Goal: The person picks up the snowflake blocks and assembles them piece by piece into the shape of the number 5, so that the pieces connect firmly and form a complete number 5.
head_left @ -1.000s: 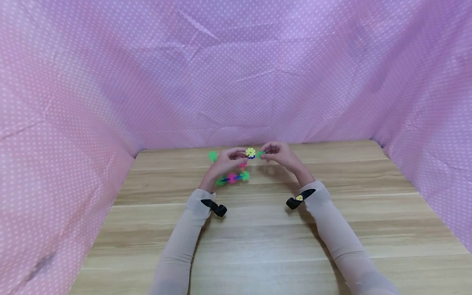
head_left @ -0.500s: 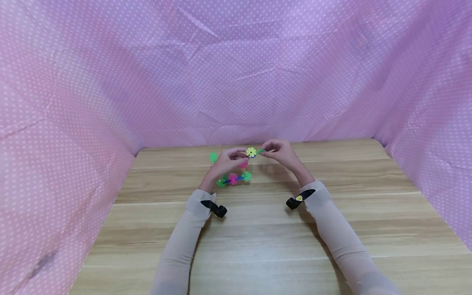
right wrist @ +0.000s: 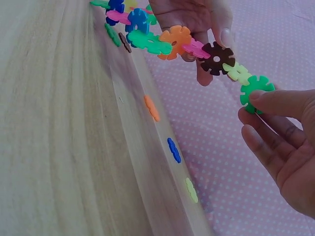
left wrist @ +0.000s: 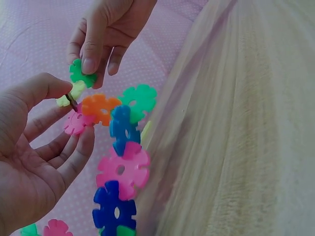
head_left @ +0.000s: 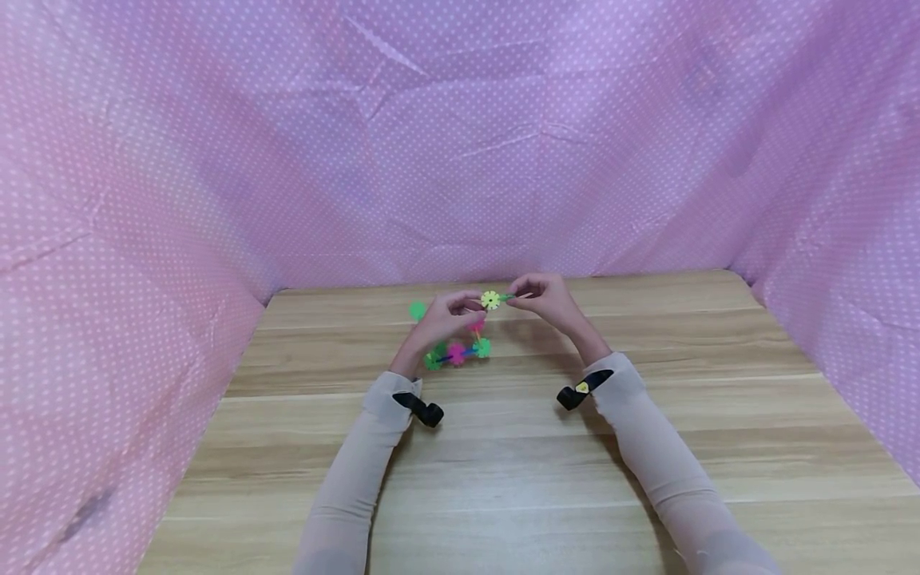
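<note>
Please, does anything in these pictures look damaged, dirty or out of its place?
One thing: a dark smudge on the dotted pink cloth, low on the left in the head view, breaks its even pattern; stain or shadow, I cannot tell. The chain of flower-shaped discs held by the left hand and right hand shows no visible damage.

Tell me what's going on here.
A person is working on a chain of flower-shaped discs. Their right grip pinches a green disc against the yellow disc at its end, while their left grip holds the chain near the brown disc. Whether the green is fully slotted is unclear. Loose discs lie on the table.
</note>
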`<action>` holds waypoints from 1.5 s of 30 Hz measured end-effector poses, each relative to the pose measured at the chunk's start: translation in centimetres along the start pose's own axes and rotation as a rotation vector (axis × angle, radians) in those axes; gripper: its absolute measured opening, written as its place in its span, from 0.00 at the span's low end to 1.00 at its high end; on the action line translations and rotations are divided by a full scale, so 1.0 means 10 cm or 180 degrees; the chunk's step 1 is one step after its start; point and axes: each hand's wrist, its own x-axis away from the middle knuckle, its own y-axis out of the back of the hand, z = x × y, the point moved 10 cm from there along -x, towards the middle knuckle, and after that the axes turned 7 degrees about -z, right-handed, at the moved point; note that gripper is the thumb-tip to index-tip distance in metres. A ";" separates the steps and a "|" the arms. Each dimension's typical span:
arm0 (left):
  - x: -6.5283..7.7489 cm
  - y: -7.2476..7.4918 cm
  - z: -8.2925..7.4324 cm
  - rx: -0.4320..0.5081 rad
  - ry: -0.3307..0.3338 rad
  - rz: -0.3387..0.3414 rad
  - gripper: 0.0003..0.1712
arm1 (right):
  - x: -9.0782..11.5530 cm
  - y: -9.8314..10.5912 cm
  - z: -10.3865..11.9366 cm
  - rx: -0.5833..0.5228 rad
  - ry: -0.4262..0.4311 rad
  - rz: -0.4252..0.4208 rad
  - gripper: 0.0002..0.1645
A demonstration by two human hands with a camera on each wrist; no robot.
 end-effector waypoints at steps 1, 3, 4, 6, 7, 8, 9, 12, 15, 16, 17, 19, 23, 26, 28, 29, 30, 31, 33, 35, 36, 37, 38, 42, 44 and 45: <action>0.00 0.00 0.01 0.0001 0.0013 -0.0014 0.23 | 0.00 0.00 0.00 -0.0007 0.0012 0.0004 0.10; -0.01 0.00 0.02 0.0043 0.0056 -0.0053 0.21 | 0.00 -0.02 0.01 -0.0029 0.0030 0.0032 0.10; -0.01 0.00 0.03 0.0071 0.0085 -0.0079 0.20 | 0.00 -0.02 0.02 -0.0039 0.0041 0.0044 0.10; -0.02 0.00 0.05 0.0154 0.0169 -0.0133 0.19 | 0.01 -0.04 0.03 -0.0073 0.0048 0.0074 0.12; -0.03 0.00 0.07 0.0205 0.0217 -0.0162 0.18 | 0.01 -0.05 0.03 -0.0083 0.0047 0.0089 0.12; -0.03 0.00 0.08 0.0252 0.0261 -0.0199 0.18 | 0.01 -0.06 0.03 -0.0094 0.0057 0.0107 0.13; -0.03 0.01 0.09 0.0288 0.0296 -0.0233 0.18 | 0.01 -0.07 0.03 -0.0096 0.0062 0.0122 0.14; -0.04 0.02 0.10 0.0356 0.0375 -0.0326 0.17 | 0.01 -0.11 0.02 -0.0080 0.0059 0.0164 0.13; -0.03 0.03 0.11 0.0415 0.0396 -0.0382 0.16 | 0.02 -0.14 0.03 -0.0027 0.0036 0.0196 0.11; -0.02 0.03 0.10 0.0436 0.0393 -0.0392 0.16 | 0.03 -0.15 0.03 -0.0005 0.0035 0.0205 0.10; -0.02 0.03 0.10 0.0467 0.0394 -0.0406 0.15 | 0.04 -0.16 0.03 0.0017 0.0044 0.0215 0.09; 0.00 0.03 0.09 0.0511 0.0409 -0.0434 0.14 | 0.05 -0.17 0.05 0.0039 0.0061 0.0220 0.08; 0.01 0.05 0.11 0.0586 0.0471 -0.0486 0.14 | 0.07 -0.18 0.09 0.0022 0.0150 0.0215 0.05; 0.02 0.05 0.11 0.0625 0.0491 -0.0498 0.14 | 0.08 -0.19 0.11 0.0002 0.0184 0.0204 0.05; 0.03 0.06 0.10 0.0635 0.0487 -0.0510 0.14 | 0.09 -0.19 0.12 0.0007 0.0196 0.0187 0.05; 0.03 0.06 0.09 0.0641 0.0486 -0.0515 0.14 | 0.09 -0.19 0.12 0.0009 0.0199 0.0177 0.04; 0.03 0.06 0.09 0.0649 0.0483 -0.0522 0.14 | 0.09 -0.19 0.12 0.0017 0.0213 0.0173 0.04; 0.04 0.06 0.09 0.0648 0.0479 -0.0526 0.14 | 0.10 -0.19 0.13 0.0019 0.0240 0.0178 0.04; 0.05 0.06 0.08 0.0637 0.0470 -0.0539 0.14 | 0.10 -0.20 0.15 0.0022 0.0293 0.0187 0.04; 0.06 0.05 0.06 0.0635 0.0445 -0.0555 0.14 | 0.11 -0.21 0.16 0.0009 0.0351 0.0210 0.04; 0.06 0.05 0.06 0.0637 0.0429 -0.0565 0.13 | 0.11 -0.21 0.17 -0.0003 0.0377 0.0224 0.04; 0.06 0.05 0.05 0.0640 0.0416 -0.0571 0.13 | 0.11 -0.22 0.17 -0.0016 0.0391 0.0237 0.04; 0.06 0.04 0.05 0.0644 0.0409 -0.0579 0.13 | 0.11 -0.22 0.17 -0.0021 0.0396 0.0241 0.04; 0.07 0.03 0.03 0.0695 0.0426 -0.0575 0.13 | 0.11 -0.21 0.16 -0.0057 0.0419 0.0248 0.04; 0.08 0.02 0.03 0.0697 0.0456 -0.0567 0.13 | 0.10 -0.22 0.16 -0.0080 0.0433 0.0244 0.04; 0.08 0.02 0.03 0.0705 0.0465 -0.0560 0.13 | 0.10 -0.21 0.15 -0.0095 0.0434 0.0240 0.04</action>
